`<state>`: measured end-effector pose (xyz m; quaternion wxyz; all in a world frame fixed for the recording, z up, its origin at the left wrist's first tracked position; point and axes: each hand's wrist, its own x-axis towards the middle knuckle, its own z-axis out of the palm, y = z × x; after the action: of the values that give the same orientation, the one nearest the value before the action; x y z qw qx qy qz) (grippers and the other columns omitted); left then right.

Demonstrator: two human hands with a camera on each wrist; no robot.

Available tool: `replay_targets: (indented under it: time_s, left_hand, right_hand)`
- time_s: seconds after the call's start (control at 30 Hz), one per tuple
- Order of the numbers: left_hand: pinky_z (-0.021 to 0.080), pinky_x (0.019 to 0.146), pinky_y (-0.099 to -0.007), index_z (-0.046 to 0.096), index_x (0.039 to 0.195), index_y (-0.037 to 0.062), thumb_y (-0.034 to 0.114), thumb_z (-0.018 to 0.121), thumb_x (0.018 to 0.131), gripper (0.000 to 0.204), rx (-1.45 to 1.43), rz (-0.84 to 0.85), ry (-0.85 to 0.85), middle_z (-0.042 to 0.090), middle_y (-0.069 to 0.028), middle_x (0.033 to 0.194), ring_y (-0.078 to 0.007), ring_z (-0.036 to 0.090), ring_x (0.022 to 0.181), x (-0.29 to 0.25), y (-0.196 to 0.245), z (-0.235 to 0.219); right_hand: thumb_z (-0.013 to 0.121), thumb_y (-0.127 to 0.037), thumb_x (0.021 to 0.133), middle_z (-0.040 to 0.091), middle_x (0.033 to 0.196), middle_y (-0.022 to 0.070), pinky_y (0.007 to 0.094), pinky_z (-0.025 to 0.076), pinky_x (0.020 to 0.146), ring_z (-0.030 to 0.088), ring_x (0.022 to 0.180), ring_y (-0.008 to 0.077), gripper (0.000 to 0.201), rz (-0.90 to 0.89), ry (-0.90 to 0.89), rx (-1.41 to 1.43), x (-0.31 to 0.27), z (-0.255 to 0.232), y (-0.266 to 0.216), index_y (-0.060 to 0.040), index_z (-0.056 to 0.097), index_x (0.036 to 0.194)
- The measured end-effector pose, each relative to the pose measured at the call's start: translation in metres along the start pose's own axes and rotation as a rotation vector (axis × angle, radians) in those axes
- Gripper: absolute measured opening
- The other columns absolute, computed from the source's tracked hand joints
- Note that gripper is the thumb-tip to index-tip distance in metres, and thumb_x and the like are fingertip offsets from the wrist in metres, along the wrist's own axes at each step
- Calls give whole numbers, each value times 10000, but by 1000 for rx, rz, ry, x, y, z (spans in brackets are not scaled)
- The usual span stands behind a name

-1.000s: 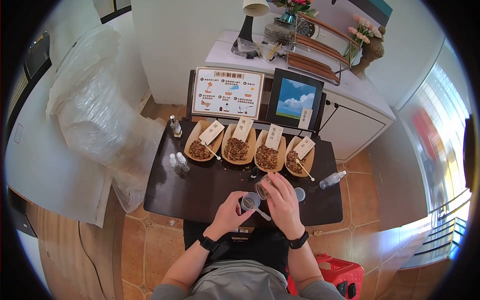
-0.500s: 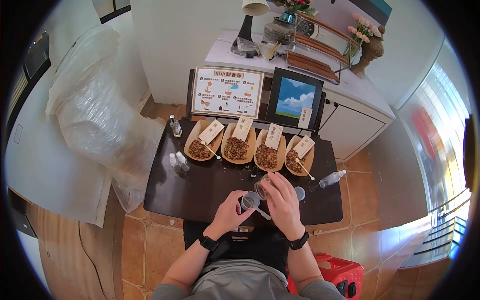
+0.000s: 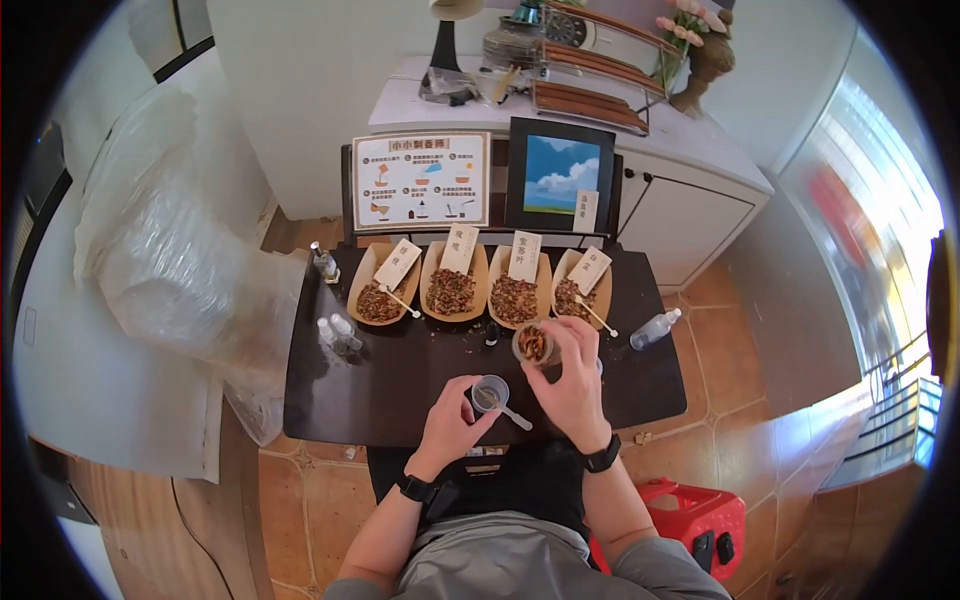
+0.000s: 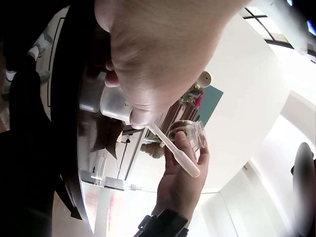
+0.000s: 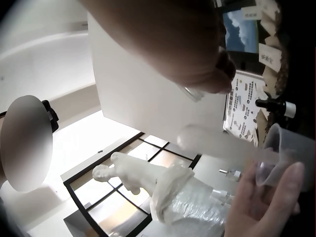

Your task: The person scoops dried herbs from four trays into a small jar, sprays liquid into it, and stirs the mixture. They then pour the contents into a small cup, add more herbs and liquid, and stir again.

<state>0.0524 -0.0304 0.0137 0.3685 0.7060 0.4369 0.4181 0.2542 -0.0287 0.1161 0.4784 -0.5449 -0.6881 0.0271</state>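
My left hand (image 3: 450, 428) holds a small clear plastic cup (image 3: 490, 391) low over the front of the dark table. A translucent plastic pipette (image 4: 178, 156) leans in the cup, its bulb end sticking out past the rim. My right hand (image 3: 575, 382) grips a clear glass jar (image 3: 533, 344) holding brownish-orange dried pieces. In the head view the jar's mouth faces the camera, a little beyond the cup and to its right. The right wrist view shows the left thumb and fingers around the cup (image 5: 276, 154); there the right hand hides most of the jar.
Paper trays (image 3: 362, 285) of dried plant bits with labels line the table (image 3: 370, 400). A black dropper bottle (image 3: 491, 333) stands before them. Small spray bottles (image 3: 338, 334) sit left, a larger one (image 3: 656, 330) right. An instruction board (image 3: 420, 182) and a framed picture (image 3: 560, 178) stand behind.
The right hand has moved the jar up and away from the cup and turned its mouth toward the head camera. The left hand still holds the cup. The head view has shifted slightly.
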Motion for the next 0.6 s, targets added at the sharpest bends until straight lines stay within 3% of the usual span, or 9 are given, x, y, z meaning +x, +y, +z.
replay_targets:
  time_s: [0.07,0.13,0.17,0.37,0.53,0.6]
  left_hand:
    - [523,619,-256,598,1331,35,102,876,820,585,-7,-28,-4,633,-51,1140,-104,591,692,-1,1,0]
    - [524,621,-253,592,1329,31,93,874,823,583,10,-45,0,631,-52,1133,-96,591,699,0,2,0]
    - [524,621,-253,592,1329,31,93,874,823,583,13,-44,-1,631,-52,1133,-96,591,699,0,1,0]
    - [524,619,-250,586,1323,29,86,872,828,574,12,-9,2,632,-57,1136,-93,593,696,0,0,1]
    - [530,606,-274,565,1395,22,136,860,849,631,23,0,11,646,-86,1191,-124,598,671,0,-3,2]
    - [532,609,-276,554,1417,19,129,852,853,647,30,-21,9,646,-87,1186,-124,599,674,1,-2,1]
  right_hand:
    - [851,-38,752,607,1350,179,473,525,1010,599,1242,406,646,87,-22,-19,-7,3,20,-56,595,1346]
    - [889,-136,760,607,1352,207,493,474,1069,565,1285,425,671,78,-29,-252,-17,10,44,-42,592,1354]
    - [894,-225,771,632,1323,202,535,400,1143,540,1329,436,675,98,-61,-277,-25,15,55,-16,596,1340]
    - [886,-311,785,632,1339,173,595,320,1214,487,1397,419,721,167,-90,-467,-43,27,78,35,582,1340]
    - [896,-295,771,590,1380,203,593,318,1215,482,1398,416,763,215,-51,-495,-39,24,76,47,562,1367]
    - [884,-227,780,586,1362,211,552,384,1171,513,1351,416,737,158,12,-416,-30,13,58,38,557,1385]
